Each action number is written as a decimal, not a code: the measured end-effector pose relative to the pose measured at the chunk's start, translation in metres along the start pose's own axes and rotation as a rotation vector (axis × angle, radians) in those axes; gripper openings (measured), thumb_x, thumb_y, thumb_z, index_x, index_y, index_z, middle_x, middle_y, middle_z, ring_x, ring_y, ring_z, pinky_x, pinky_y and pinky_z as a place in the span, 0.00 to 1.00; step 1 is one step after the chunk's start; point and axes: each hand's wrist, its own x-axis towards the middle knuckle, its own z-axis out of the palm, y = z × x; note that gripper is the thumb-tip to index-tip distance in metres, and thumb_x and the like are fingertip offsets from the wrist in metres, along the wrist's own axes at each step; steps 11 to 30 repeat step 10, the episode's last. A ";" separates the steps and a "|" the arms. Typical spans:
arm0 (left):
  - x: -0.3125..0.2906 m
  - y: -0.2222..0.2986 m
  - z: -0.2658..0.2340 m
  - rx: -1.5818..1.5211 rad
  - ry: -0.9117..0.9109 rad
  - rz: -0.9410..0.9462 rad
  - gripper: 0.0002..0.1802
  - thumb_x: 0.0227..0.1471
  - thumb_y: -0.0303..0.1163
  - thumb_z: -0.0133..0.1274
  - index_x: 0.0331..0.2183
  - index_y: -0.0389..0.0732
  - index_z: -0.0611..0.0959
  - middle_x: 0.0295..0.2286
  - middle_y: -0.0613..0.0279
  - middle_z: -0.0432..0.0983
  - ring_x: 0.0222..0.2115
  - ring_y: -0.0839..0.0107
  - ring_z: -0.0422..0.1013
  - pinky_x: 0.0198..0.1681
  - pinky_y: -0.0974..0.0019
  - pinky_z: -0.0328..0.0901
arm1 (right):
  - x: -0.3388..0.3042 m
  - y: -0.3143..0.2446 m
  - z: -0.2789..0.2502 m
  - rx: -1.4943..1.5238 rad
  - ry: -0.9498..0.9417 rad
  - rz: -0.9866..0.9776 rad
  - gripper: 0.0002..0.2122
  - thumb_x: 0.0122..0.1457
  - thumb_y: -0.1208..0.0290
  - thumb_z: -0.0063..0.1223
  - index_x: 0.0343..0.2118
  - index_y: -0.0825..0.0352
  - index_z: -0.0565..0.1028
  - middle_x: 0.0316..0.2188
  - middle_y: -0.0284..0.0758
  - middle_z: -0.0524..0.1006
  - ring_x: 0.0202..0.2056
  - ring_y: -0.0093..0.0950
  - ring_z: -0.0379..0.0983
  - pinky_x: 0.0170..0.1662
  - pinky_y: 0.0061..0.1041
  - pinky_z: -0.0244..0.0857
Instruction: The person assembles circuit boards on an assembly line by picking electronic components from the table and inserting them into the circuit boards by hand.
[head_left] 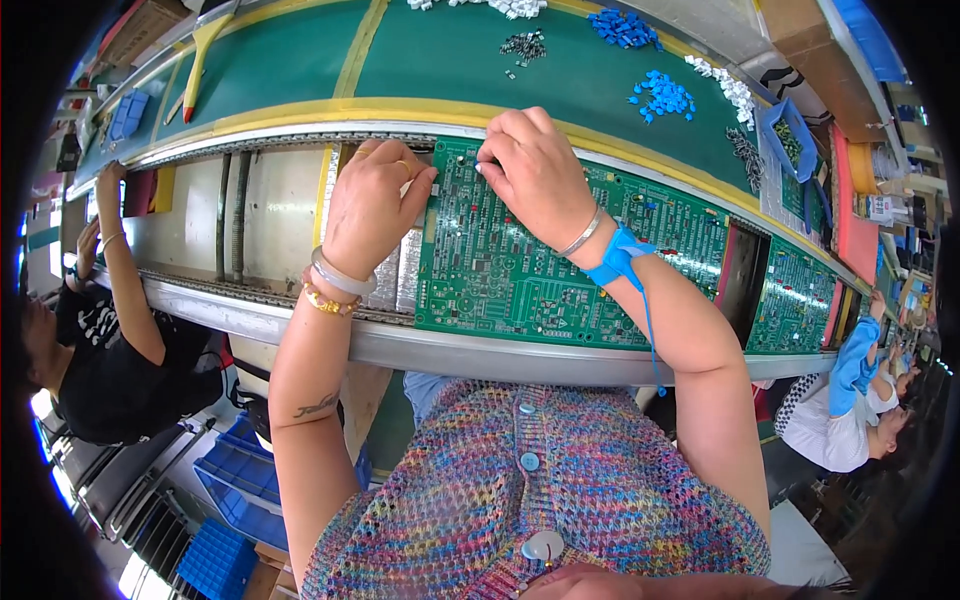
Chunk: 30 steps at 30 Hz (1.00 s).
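A large green circuit board (560, 250) lies in a conveyor line in front of me. My left hand (372, 205) rests at the board's left edge, fingers curled against its top-left corner. My right hand (535, 170) is pressed on the board's far edge, fingertips pinched together near the top; whether a small part is between them is hidden. A blue wrist strap (615, 258) with a cord sits on my right wrist, and bracelets on my left wrist.
A second green board (795, 300) follows to the right on the conveyor rails (470, 350). Beyond lies a green mat (440, 60) with piles of blue parts (660, 97), white parts and small dark parts. Other people sit at left (110, 330) and right (850, 400).
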 end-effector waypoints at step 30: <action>-0.001 -0.003 0.002 0.035 -0.026 -0.013 0.07 0.46 0.28 0.54 0.22 0.35 0.81 0.26 0.58 0.73 0.32 0.56 0.68 0.36 0.58 0.63 | -0.004 0.001 0.003 -0.007 0.027 -0.053 0.08 0.42 0.78 0.60 0.26 0.65 0.71 0.33 0.34 0.71 0.35 0.36 0.65 0.40 0.31 0.62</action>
